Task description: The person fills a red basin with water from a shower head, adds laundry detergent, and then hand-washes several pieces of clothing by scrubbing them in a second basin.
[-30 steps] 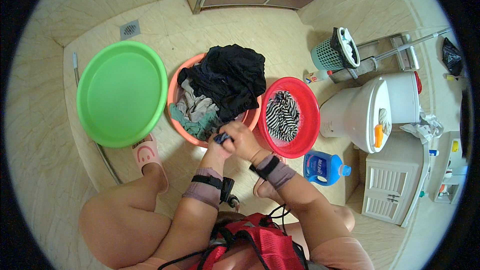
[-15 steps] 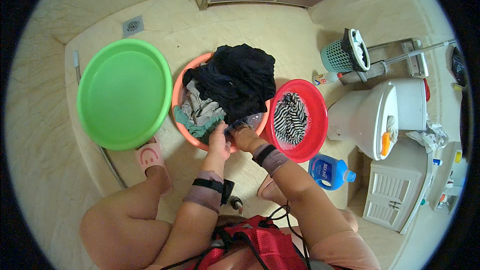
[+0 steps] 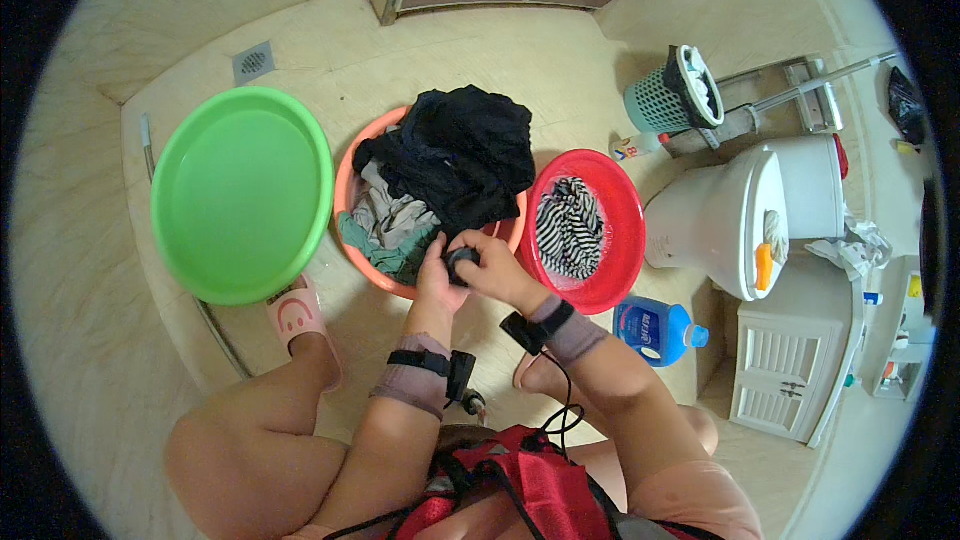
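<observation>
Both hands meet over the near rim of an orange basin (image 3: 347, 172). Between them is a small bunched dark cloth (image 3: 462, 262); its kind does not show. My left hand (image 3: 437, 280) supports it from the left, fingers partly hidden behind it. My right hand (image 3: 500, 275) grips it from the right with curled fingers. Just beyond my hands, a black garment (image 3: 450, 155) is heaped in the basin and hangs over its right side. Beside it lie a light grey cloth (image 3: 385, 208) and a green cloth (image 3: 375, 255).
Left stands a large green basin (image 3: 240, 190); right, a red basin (image 3: 630, 230) holds a striped garment (image 3: 570, 230) in suds. A blue detergent bottle (image 3: 650, 332), white toilet (image 3: 715, 225), wastebasket (image 3: 660, 100), white cabinet (image 3: 785, 370) and floor drain (image 3: 253, 62) surround the area.
My hands have come up out of the orange basin's near side. The dark cloth now shows bunched between them, and my right fingers have curled round it. The view has shifted slightly.
</observation>
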Demonstrator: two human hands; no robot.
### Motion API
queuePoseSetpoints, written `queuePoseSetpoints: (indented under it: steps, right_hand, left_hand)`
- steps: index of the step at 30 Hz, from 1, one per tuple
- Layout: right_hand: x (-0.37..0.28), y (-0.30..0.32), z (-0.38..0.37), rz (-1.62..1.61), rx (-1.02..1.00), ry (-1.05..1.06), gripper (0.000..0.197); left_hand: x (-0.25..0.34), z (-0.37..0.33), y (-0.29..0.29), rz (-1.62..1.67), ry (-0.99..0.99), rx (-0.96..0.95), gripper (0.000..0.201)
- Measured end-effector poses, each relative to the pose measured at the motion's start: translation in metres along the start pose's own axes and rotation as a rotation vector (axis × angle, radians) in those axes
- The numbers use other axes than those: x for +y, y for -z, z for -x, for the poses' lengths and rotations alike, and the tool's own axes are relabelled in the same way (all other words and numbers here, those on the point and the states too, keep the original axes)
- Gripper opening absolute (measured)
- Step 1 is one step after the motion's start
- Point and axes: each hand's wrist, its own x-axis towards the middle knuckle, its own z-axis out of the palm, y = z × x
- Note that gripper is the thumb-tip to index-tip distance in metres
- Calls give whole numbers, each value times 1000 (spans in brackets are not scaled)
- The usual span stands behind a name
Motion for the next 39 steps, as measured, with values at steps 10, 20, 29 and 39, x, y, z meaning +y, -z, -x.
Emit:
queuePoseSetpoints:
  steps: [10,20,29,39]
  right_hand:
    - [-10,-8,32,506,268,311,16]
    - [69,15,5,942,-282,143,33]
    - [107,-23,-30,1067,-447,-109,41]
    - [-3,4,-7,286,-138,39,32]
  left_hand:
    - [-29,11,-1,31,201,-310,32]
    - [-14,3,-5,-160,17,294,37]
    - [2,13,-9,-150,47,339,42]
    - [4,16,-1,-12,6,92,35]
